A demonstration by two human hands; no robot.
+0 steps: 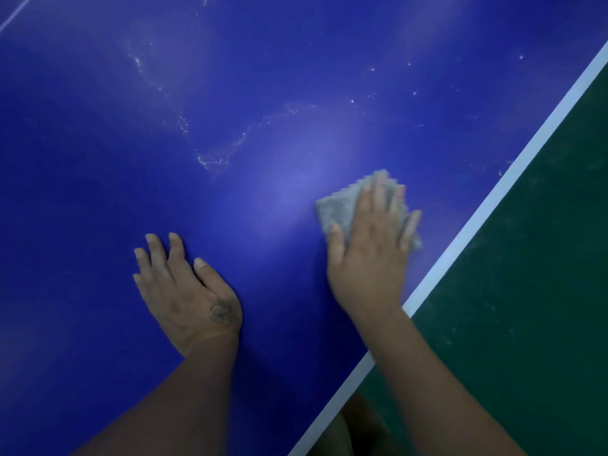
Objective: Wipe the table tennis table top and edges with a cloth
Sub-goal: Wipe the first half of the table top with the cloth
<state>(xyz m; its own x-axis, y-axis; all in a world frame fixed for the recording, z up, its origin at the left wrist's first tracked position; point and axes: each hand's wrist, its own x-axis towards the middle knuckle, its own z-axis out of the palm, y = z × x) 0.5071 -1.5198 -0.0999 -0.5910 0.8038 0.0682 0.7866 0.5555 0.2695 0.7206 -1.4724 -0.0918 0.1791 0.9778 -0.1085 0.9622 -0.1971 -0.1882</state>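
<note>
The blue table tennis table top (164,126) fills most of the view, with a white edge stripe (513,169) running diagonally on the right. A grey cloth (339,210) lies flat on the top near that stripe. My right hand (371,255) presses down on the cloth with straight, spread fingers and covers most of it. My left hand (187,291) rests flat on the bare blue surface to the left of the cloth, fingers spread. Thin trails of white droplets or dust (214,159) streak the top beyond the hands.
Past the white stripe the table ends, and a dark green floor (543,291) lies below on the right. A thin white line (16,14) crosses the far left corner of the top.
</note>
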